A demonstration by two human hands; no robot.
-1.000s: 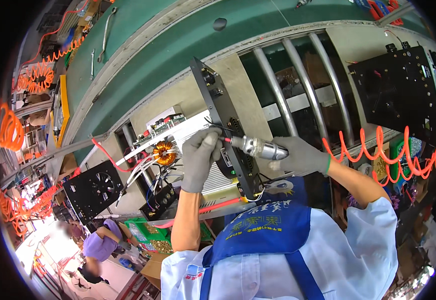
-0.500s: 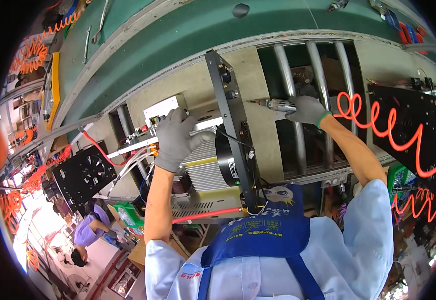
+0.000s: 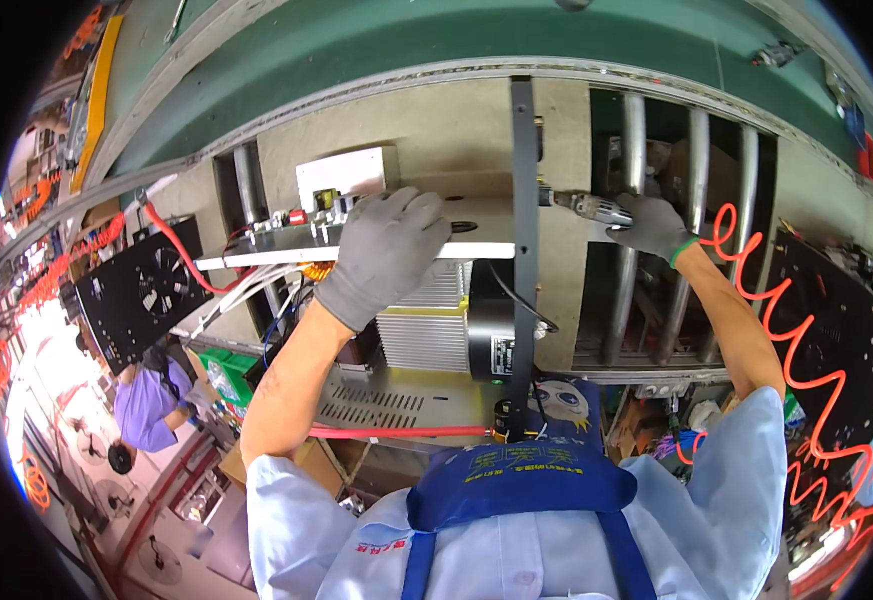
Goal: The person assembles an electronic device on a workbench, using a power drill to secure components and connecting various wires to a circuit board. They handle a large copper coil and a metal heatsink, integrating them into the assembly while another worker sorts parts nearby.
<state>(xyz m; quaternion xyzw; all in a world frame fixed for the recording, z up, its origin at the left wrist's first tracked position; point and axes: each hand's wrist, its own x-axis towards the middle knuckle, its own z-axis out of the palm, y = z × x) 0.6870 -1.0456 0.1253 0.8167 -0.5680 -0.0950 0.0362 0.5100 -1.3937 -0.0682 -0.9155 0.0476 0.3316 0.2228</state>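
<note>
My left hand [image 3: 386, 250], in a grey glove, has its fingers curled over a pale-edged metal plate [image 3: 484, 251] that carries small electronic parts. Below the plate sit a finned silver heat sink [image 3: 423, 342] and a black cylindrical part [image 3: 490, 325]. An upright black panel [image 3: 523, 220] stands at the right end of this unit, seen nearly edge-on. Closed round a silver power screwdriver [image 3: 596, 208] is my gloved right hand [image 3: 653, 229]. The tool's tip points left at a fitting on the panel's right face; whether they touch I cannot tell.
Metal rollers [image 3: 697, 180] cross the bench opening on the right. An orange coiled hose [image 3: 778, 270] hangs beside my right arm. Black fan panels stand left [image 3: 143, 305] and right [image 3: 836, 335]. A red hose [image 3: 396, 433] runs along the near side. Another person [image 3: 151, 405] is at the left.
The view has turned, shifting the unit to the right in the picture. The screwdriver tip is closer to the black panel. My left hand has settled further over the plate.
</note>
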